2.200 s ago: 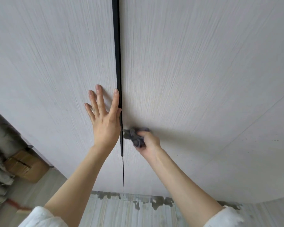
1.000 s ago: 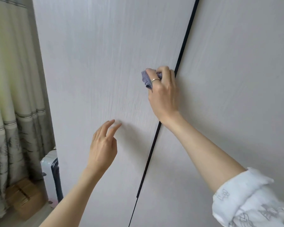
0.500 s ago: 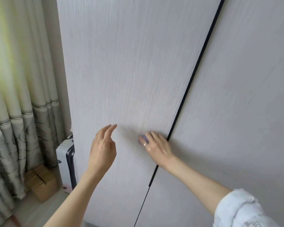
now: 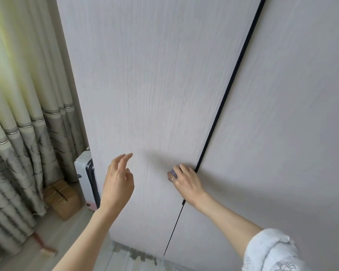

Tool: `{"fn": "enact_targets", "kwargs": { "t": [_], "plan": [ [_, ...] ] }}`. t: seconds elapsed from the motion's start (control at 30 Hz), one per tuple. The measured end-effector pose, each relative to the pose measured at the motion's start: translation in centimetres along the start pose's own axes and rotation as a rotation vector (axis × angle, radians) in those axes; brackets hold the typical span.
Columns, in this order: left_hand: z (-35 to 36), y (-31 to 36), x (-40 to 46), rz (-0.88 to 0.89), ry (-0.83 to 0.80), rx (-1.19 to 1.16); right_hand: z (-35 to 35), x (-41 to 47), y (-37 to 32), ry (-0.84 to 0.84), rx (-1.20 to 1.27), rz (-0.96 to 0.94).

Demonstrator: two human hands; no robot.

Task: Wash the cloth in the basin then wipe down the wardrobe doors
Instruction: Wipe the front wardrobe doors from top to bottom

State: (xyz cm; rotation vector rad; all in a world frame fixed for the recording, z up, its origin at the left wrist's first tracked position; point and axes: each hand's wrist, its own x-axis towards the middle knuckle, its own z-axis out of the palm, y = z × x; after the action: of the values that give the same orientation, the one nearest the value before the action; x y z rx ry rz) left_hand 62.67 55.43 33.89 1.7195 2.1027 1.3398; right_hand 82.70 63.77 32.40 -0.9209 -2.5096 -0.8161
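Wiping is the step in hand: the right hand (image 4: pixel 185 181) presses the cloth (image 4: pixel 172 171), mostly hidden under its curled grip, against the left wardrobe door (image 4: pixel 149 85) just beside the dark seam (image 4: pixel 231 83). The left hand (image 4: pixel 117 182) hovers near the door, fingers loose and holding nothing. The next stroke probably calls for steady pressure across unwiped panel. A suitcase (image 4: pixel 86 173), cardboard box (image 4: pixel 62 200) and curtain (image 4: pixel 18 114) crowd the door's left edge.

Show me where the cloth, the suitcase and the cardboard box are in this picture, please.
cloth (image 4: pixel 172 171): head view, small edge showing under the right hand's fingers.
suitcase (image 4: pixel 83 165): head view, white side panel.
cardboard box (image 4: pixel 62 198): head view, top face.
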Motion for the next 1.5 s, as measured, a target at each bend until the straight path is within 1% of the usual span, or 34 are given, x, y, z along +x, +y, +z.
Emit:
{"fn": "enact_targets", "kwargs": {
  "t": [0.13,0.3,0.4,0.57,0.63,0.7,0.77,0.8,0.97,1.07,1.23,1.33,1.43,1.5],
  "plan": [
    [1.7,2.4,-1.2,0.057,-0.027,0.023,-2.0,-4.1,1.6,0.009,0.092,0.042],
    [6.3,5.4,-4.5,0.207,-0.158,0.081,-5.0,-8.0,5.4,0.106,0.149,0.177],
    [8.0,6.5,-5.7,0.238,-0.212,0.134,-5.9,-9.2,7.8,0.17,0.165,0.218],
    [10.8,7.9,-5.3,0.36,-0.183,0.229,-6.4,-10.2,10.4,0.298,0.179,0.254],
    [12.4,7.9,-4.5,0.425,-0.124,0.29,-5.4,-10.5,10.5,0.345,0.182,0.22],
    [14.2,7.1,-4.2,0.508,-0.045,0.353,-3.7,-10.8,10.2,0.383,0.163,0.146],
    [16.2,5.3,-4.7,0.583,0.056,0.397,-1.3,-11.3,9.2,0.409,0.12,0.098],
    [16.9,4.5,-4.8,0.611,0.081,0.423,-0.2,-11.5,8.9,0.417,0.118,0.094],
    [21.7,-0.6,-5.7,0.736,0.146,0.526,5.9,-12.9,6.5,0.489,0.037,0.137],
    [23.8,-2.4,-5.8,0.781,0.199,0.575,7.8,-13.3,5.3,0.529,0.027,0.142],
    [24.3,-3.9,-4.4,0.873,0.27,0.63,9.3,-13.0,4.4,0.628,-0.012,0.194],
    [24.3,-4.8,-3.8,0.868,0.283,0.665,10.6,-13.5,3.8,0.611,-0.03,0.167],
    [24.7,-5.3,-4.1,0.848,0.26,0.669,13.8,-15.2,2.2,0.534,-0.042,0.119],
    [25.1,-5.3,-4.5,0.82,0.235,0.651,16.1,-16.7,0.9,0.466,-0.068,0.041]
  ]
}}
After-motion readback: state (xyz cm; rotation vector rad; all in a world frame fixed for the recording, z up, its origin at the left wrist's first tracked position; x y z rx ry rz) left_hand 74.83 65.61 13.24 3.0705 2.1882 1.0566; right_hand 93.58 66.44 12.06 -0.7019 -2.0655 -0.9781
